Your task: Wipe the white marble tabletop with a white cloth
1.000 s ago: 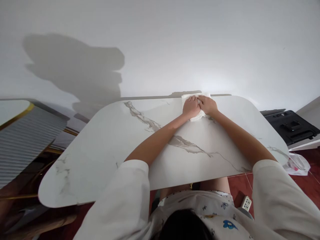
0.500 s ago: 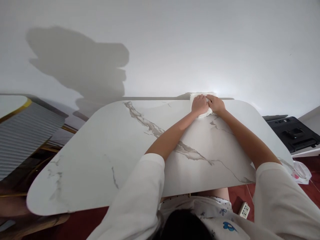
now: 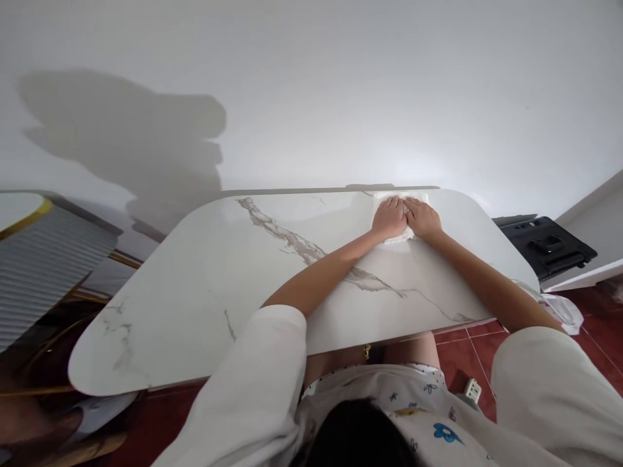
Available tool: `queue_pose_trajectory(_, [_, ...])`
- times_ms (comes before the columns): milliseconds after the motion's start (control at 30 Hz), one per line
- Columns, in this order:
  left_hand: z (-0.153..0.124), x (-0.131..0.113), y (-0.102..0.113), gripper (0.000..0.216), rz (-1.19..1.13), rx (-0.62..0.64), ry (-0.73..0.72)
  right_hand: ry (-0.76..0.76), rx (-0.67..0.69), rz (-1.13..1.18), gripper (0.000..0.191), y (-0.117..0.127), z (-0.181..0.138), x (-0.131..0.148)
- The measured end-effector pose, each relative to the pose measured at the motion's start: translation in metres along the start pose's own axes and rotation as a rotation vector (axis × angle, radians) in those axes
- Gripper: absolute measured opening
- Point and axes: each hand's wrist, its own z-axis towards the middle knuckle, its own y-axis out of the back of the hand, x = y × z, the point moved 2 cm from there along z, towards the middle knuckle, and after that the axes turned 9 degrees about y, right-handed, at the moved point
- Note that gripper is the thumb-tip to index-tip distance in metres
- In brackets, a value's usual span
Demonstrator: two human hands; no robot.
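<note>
White cloth (image 3: 400, 238), probably folded, beneath fingers (image 3: 392, 203), edges showing around

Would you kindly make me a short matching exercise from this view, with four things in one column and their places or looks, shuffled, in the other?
Things
1. White cloth
2. Black case
3. Power strip
4. Table

Places or looks
A. On the red floor, toward the lower right of the picture
B. White with grey-brown veins
C. Beneath the left hand and the right hand
D. Just beyond the table's right end

Pairs: 1-C, 2-D, 3-A, 4-B
</note>
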Motion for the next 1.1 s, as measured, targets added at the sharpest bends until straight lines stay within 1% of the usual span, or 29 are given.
queue_pose_trajectory(167, [-0.039,-0.010,0.010,0.047,-0.007,0.023,-0.024,0.012,-0.016,-0.027,0.045,0.008,-0.035,0.023])
queue_pose_trajectory(367, [-0.096,-0.022,0.028,0.050,-0.012,0.051,-0.044,-0.015,0.003,-0.043,0.046,0.027,-0.084,0.064])
queue_pose_trajectory(467, [-0.124,-0.029,0.036,0.050,-0.017,0.060,-0.046,0.001,-0.006,-0.044,0.047,0.035,-0.109,0.081])
queue_pose_trajectory(567, [-0.147,-0.039,0.041,0.051,-0.038,0.070,-0.038,0.035,-0.028,-0.029,0.048,0.039,-0.132,0.088])
queue_pose_trajectory(667, [-0.160,-0.053,0.043,0.052,-0.066,0.105,-0.040,0.047,-0.059,-0.005,0.048,0.043,-0.152,0.084])
queue_pose_trajectory(767, [-0.162,-0.070,0.042,0.053,-0.085,0.129,-0.053,0.035,-0.076,0.020,0.048,0.047,-0.164,0.072])
queue_pose_trajectory(867, [-0.152,-0.085,0.036,0.053,-0.090,0.129,-0.076,-0.022,-0.088,0.032,0.046,0.052,-0.168,0.053])
queue_pose_trajectory(1000, [-0.121,-0.096,0.023,0.051,-0.083,0.135,-0.113,-0.119,-0.086,0.011,0.043,0.053,-0.155,0.027])
queue_pose_trajectory(1100, [-0.092,-0.092,0.014,0.050,-0.085,0.127,-0.133,-0.170,-0.066,-0.025,0.044,0.048,-0.136,0.013])
